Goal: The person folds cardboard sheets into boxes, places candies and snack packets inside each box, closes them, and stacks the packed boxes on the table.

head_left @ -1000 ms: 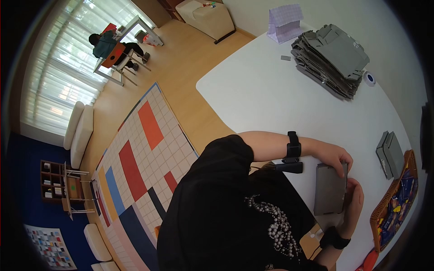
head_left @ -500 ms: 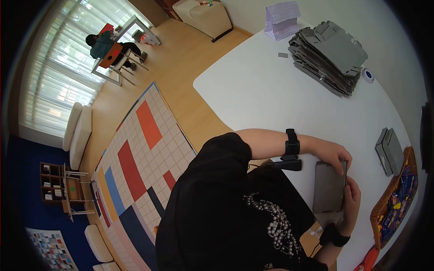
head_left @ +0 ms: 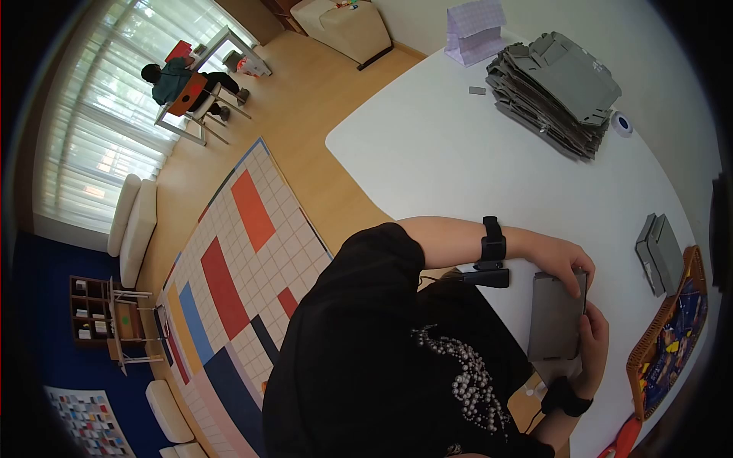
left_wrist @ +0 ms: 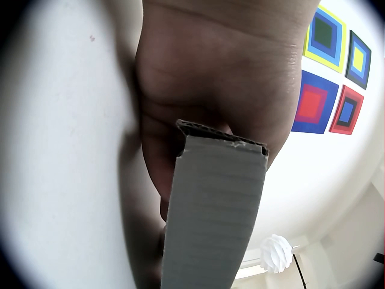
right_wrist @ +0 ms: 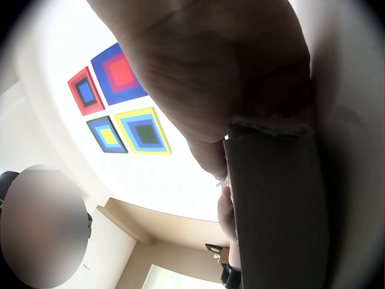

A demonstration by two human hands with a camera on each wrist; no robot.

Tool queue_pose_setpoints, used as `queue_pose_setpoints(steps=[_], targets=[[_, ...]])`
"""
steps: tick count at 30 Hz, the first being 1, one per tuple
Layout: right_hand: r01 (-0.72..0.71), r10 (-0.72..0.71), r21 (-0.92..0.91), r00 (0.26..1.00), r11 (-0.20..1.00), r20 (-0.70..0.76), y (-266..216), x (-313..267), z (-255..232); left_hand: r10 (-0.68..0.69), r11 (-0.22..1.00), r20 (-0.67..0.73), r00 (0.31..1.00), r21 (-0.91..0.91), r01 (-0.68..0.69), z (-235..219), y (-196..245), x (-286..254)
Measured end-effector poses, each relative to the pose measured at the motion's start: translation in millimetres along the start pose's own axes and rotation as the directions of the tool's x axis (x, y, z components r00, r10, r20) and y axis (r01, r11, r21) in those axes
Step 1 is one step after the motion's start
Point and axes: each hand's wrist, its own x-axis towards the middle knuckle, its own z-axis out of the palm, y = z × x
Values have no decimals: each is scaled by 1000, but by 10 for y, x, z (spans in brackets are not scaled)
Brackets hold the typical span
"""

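Note:
A small grey cardboard box (head_left: 557,317) lies on the white table by its near edge. In the head view my left hand (head_left: 563,261) grips the box's upper end, thumb on the top face and fingers over the far edge. My right hand (head_left: 595,343) holds the far long side, thumb at the edge. In the left wrist view a narrow cardboard panel (left_wrist: 213,211) with a torn corrugated edge runs below the palm. The right wrist view shows a similar dark panel (right_wrist: 277,205) against the right hand. Several fingers are hidden behind the cardboard.
Flattened grey boxes (head_left: 561,84) form a tall stack at the back, beside a purple checked paper bag (head_left: 475,32) and a tape roll (head_left: 621,124). Folded grey boxes (head_left: 660,254) lie near a wicker basket (head_left: 635,366) of wrapped packets. Something red (head_left: 622,441) lies at the table edge.
The right hand has shifted slightly along the box's far side, and its fingers lie closer against the edge. The left hand keeps its grip; the head view has drifted a little.

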Motion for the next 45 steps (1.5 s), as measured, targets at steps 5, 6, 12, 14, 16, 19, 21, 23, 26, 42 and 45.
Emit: queue_pose_setpoints(steps=[5,6,12,14,16,19,21,23,26,42,45], targets=[[34,-36,-45,998,998,-51,33,1,29,25,998,-20,999,52,-24,3,2,7],[40,-42,-30,998,999,-49,27,-1,28,24,999,-25,999,47,-23,-5,11,10],[62,-56,76,995,995,-79,31,-7,29,-5,1000,-96,995,19,7,-17,14,-8],[54,-47,80,996,995,-82,41,-3,15,-26,1000,-78,997,-5,26,-23,-2,-4],[48,-42,102,997,994,-64,67,12,8,-12,1000,-69,998,4,12,-32,-38,11],[70,-62,104,995,992,-78,57,3,19,-22,1000,-84,996,18,24,-37,-23,4],[73,-65,113,996,991,-67,87,12,4,-24,999,-86,996,32,27,-38,-5,0],[73,-67,124,996,990,-56,92,12,2,-27,999,-88,996,45,31,-36,3,-7],[79,-72,149,996,986,-50,76,2,13,-20,1000,-87,996,5,20,-24,-2,-9],[170,-131,161,965,972,-226,57,-4,0,-13,990,-107,994,-139,-2,-22,103,-67],[253,-222,40,905,967,-364,96,-60,-129,-79,965,-68,995,-256,60,-18,100,-60]])
